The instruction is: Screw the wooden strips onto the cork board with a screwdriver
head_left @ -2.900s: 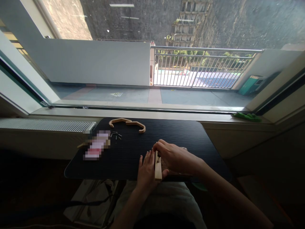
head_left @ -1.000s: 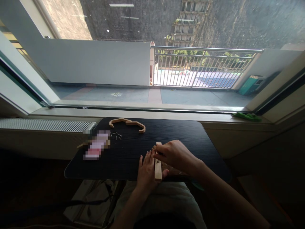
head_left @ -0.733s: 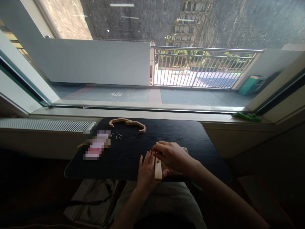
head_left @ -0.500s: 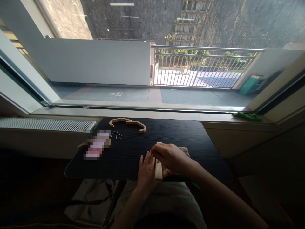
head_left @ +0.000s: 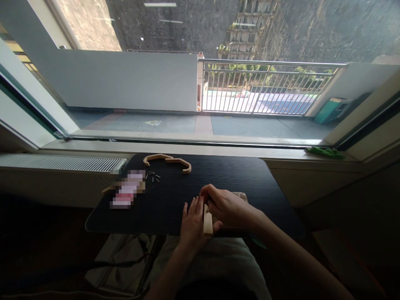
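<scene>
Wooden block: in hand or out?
In hand: the left hand straddles the wooden block, fingers on one side, thumb on the other. The right hand covers its far part; any grip there is hidden.

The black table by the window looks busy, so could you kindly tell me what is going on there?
At the black table, a person is handling a wooden block. The left hand holds it from both sides; the right hand is curled over its far part, hiding whatever it may pinch. A clear bag shows partly behind that hand. Two curved wooden pieces, small metal bits and a blurred item lie farther left.
</scene>
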The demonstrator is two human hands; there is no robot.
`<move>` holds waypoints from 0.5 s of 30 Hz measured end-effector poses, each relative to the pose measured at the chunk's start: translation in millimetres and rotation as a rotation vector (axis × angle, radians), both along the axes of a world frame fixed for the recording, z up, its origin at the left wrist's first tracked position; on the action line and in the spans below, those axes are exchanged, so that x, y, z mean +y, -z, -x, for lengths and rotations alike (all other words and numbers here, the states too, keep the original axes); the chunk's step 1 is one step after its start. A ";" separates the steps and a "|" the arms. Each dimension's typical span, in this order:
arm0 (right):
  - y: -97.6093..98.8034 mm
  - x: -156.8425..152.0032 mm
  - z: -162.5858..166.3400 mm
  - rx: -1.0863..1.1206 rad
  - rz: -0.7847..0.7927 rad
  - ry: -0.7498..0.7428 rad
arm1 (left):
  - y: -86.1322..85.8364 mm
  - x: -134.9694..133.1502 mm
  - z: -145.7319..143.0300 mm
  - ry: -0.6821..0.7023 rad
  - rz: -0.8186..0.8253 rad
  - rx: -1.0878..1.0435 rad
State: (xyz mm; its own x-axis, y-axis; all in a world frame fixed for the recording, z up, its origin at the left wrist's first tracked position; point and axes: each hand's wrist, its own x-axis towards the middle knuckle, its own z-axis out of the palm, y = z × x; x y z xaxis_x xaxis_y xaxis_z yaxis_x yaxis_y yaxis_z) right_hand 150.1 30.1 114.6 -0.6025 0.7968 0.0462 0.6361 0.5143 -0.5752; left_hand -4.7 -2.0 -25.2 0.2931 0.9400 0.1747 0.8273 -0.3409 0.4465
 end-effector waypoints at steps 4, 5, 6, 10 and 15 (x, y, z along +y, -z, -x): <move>2.5 0.5 -0.9 0.027 -0.032 -0.012 | 0.7 -0.1 0.5 0.006 -0.020 0.010; 2.4 0.5 -1.2 0.029 -0.037 -0.014 | 1.1 0.0 0.5 0.002 -0.030 0.014; 2.0 0.6 -1.5 0.026 -0.039 -0.009 | 1.4 0.0 0.4 -0.001 -0.038 0.017; -0.4 0.7 -2.5 0.002 -0.039 0.023 | 2.2 0.2 -0.9 -0.018 -0.051 0.015; -0.5 1.4 -2.2 -0.002 -0.035 0.044 | 3.3 0.3 -0.9 -0.013 -0.036 -0.005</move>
State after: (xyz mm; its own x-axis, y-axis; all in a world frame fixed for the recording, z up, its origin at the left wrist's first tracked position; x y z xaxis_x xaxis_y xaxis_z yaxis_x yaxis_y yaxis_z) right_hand 152.3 31.5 115.1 -0.5669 0.8205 0.0737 0.6597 0.5058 -0.5559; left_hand -3.8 -1.7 -28.6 0.2801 0.9366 0.2103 0.8295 -0.3465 0.4381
